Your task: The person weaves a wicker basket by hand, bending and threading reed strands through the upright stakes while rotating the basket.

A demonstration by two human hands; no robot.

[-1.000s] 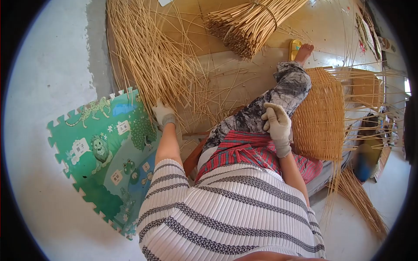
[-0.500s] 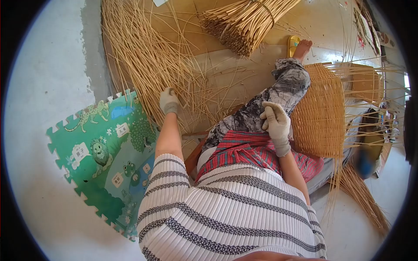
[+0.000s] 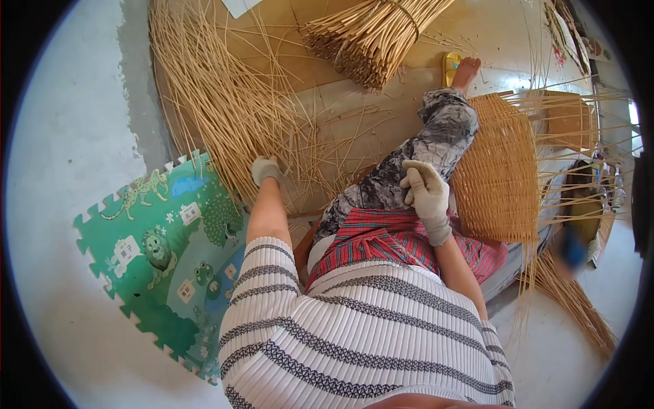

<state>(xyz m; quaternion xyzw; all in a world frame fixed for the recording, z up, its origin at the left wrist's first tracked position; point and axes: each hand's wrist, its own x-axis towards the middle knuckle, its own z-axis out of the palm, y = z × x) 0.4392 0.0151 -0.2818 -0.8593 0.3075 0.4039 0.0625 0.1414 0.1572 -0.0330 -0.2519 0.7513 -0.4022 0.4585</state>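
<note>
My left hand (image 3: 264, 170), in a pale work glove, is down at the near edge of a spread of loose wicker rods (image 3: 218, 95). Its fingers look curled in among the rods, and whether a rod is in them is hidden. My right hand (image 3: 429, 198), gloved too, hovers over my lap by the patterned trouser leg (image 3: 402, 157). Its fingers are loosely bent and apart, with nothing visible in them. Beside my right leg lies a partly woven wicker basket (image 3: 497, 170) on its side, its long unwoven rods sticking out to the right.
A tied bundle of rods (image 3: 375, 41) lies at the top. Green foam mats (image 3: 150, 293) with animal pictures cover the floor at left. Another rod bundle (image 3: 572, 300) is at lower right. A yellow slipper (image 3: 449, 68) is by my bare foot.
My left hand has drawn back slightly toward me along the rods, and its fingers show less. The right hand stays over my lap, barely changed. The whole view has shifted a little.
</note>
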